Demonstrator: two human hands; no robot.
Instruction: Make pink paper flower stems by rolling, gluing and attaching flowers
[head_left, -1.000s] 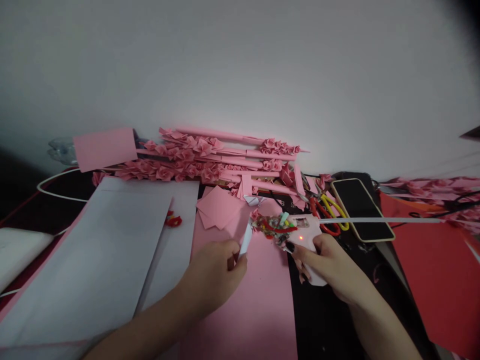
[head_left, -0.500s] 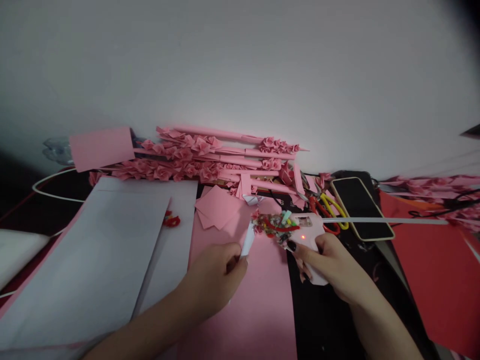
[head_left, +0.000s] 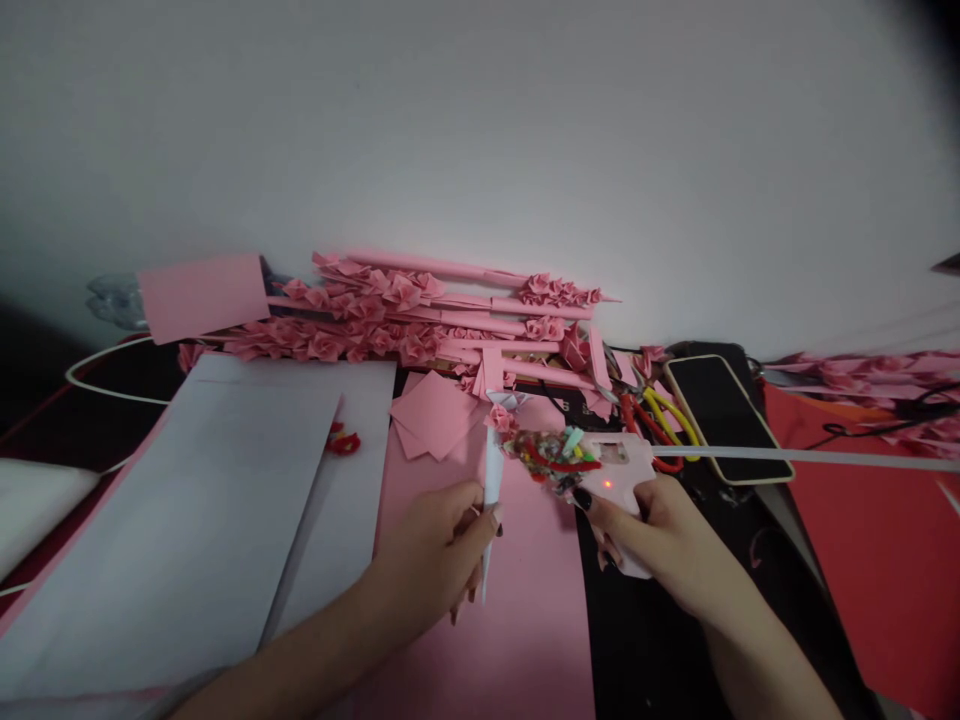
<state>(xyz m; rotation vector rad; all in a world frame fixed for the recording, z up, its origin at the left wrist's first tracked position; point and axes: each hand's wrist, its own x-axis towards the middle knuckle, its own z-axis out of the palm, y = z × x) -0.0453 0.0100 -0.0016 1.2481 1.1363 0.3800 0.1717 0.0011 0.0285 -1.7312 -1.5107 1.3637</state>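
Observation:
My left hand (head_left: 439, 550) pinches a thin rolled paper stick (head_left: 491, 480) that stands nearly upright, with a small pink paper rose (head_left: 501, 418) at its top. My right hand (head_left: 660, 535) grips a pink hot glue gun (head_left: 619, 470) with its red light on; the gun's decorated nozzle end (head_left: 551, 452) points left and sits right beside the rose. A long clear glue rod (head_left: 787, 456) runs out of the gun's back to the right. Both hands hover over a pink paper sheet (head_left: 517, 620).
Finished pink rose sticks (head_left: 420, 310) lie piled along the white wall. White sheets (head_left: 225, 500) cover the left of the table, pink squares (head_left: 435, 410) the middle. Red and yellow scissors (head_left: 660, 420) and a phone (head_left: 724, 415) lie right of the gun, with red paper (head_left: 877, 560) beyond.
My left hand has turned the stick more upright and raised it, so the rose now shows at its top next to the glue gun's nozzle. The gun has shifted slightly.

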